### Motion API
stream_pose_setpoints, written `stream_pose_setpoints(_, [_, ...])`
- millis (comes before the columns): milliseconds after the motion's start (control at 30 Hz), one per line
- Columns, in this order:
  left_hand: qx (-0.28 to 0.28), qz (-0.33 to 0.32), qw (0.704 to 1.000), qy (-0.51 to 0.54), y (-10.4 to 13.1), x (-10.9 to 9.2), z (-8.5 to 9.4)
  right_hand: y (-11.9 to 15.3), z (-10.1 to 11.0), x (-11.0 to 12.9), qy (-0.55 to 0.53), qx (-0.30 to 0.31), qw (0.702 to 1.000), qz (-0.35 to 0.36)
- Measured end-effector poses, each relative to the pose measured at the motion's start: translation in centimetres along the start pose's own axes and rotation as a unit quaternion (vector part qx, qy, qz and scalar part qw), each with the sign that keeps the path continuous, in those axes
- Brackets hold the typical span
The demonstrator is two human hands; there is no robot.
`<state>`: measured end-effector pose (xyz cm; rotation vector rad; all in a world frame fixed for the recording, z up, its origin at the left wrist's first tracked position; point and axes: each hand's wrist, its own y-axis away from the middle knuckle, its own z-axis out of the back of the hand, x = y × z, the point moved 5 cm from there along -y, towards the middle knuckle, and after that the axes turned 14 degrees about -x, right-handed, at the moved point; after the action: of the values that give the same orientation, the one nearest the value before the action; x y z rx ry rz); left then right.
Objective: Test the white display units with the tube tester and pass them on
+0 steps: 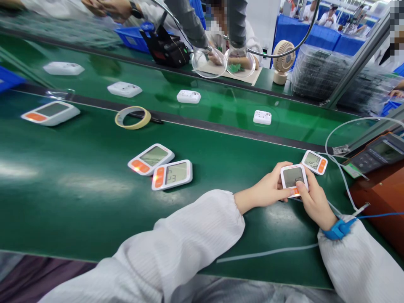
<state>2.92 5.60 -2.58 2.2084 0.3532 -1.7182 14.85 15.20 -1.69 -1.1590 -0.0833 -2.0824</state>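
Note:
Between my two hands is a white blood pressure monitor (293,176) with a grey screen and orange buttons, its screen tilted up at me. My left hand (270,186) grips its left side, thumb along the lower edge. My right hand (314,198) holds the right side, its thumb by the screen's lower corner and the orange buttons. Just beyond my right fingers lies another such monitor (319,163), its display lit. Farther left, a monitor showing digits (177,174) touches a second monitor (154,156); their orange buttons glow.
A tape roll (133,124) and another monitor (52,112) lie at left. Several white units sit on the green belt (221,101) beyond the dark rail. At right stand an orange-brown box (378,195), a meter (380,151) and looping tubing (345,185). Co-workers sit opposite.

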Motion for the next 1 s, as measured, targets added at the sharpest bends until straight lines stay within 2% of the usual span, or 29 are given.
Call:
stream_pose_setpoints(100, [-0.008, 0.009, 1.000, -0.019, -0.2, -0.3, 0.2, 0.0, 0.1, 0.2, 0.004, -0.005, 1.000, 0.006])
stream_pose_setpoints(200, [-0.034, 0.006, 0.995, -0.093, -0.7, -0.7, 1.3, 0.0, 0.0, 0.1, -0.005, -0.008, 1.000, -0.022])
stream_pose_setpoints(400, [-0.132, -0.015, 0.984, -0.121, -2.5, -0.8, 4.7, -0.3, -1.0, -0.8, -0.064, -0.005, 0.998, -0.011])
stream_pose_setpoints(500, [-0.169, -0.038, 0.978, -0.119, -3.3, -0.5, 5.6, -0.3, -1.3, -0.6, -0.043, 0.009, 0.999, 0.009])
stream_pose_setpoints(600, [-0.192, -0.055, 0.964, -0.176, -3.4, -1.1, 6.2, 0.4, -1.8, 1.3, 0.020, 0.069, 0.989, 0.132])
stream_pose_setpoints(700, [-0.204, -0.087, 0.936, -0.273, -2.2, -3.0, 7.0, 1.5, -2.4, 3.1, 0.052, 0.134, 0.950, 0.278])
stream_pose_setpoints(767, [-0.213, -0.108, 0.920, -0.311, -0.6, -4.4, 7.9, 1.8, -2.6, 3.5, 0.044, 0.149, 0.938, 0.310])
stream_pose_setpoints(833, [-0.263, -0.127, 0.891, -0.347, 1.8, -5.6, 9.8, 1.8, -2.6, 3.4, 0.023, 0.146, 0.942, 0.303])
stream_pose_setpoints(867, [-0.303, -0.135, 0.862, -0.384, 3.3, -6.0, 11.1, 1.7, -2.6, 3.2, 0.014, 0.137, 0.947, 0.289])
stream_pose_setpoints(900, [-0.333, -0.136, 0.821, -0.443, 4.8, -6.1, 12.4, 1.6, -2.4, 3.0, 0.010, 0.125, 0.954, 0.273])
stream_pose_setpoints(1000, [-0.394, -0.127, 0.673, -0.613, 9.4, -5.6, 15.9, 1.3, -1.9, 2.5, 0.014, 0.085, 0.969, 0.230])
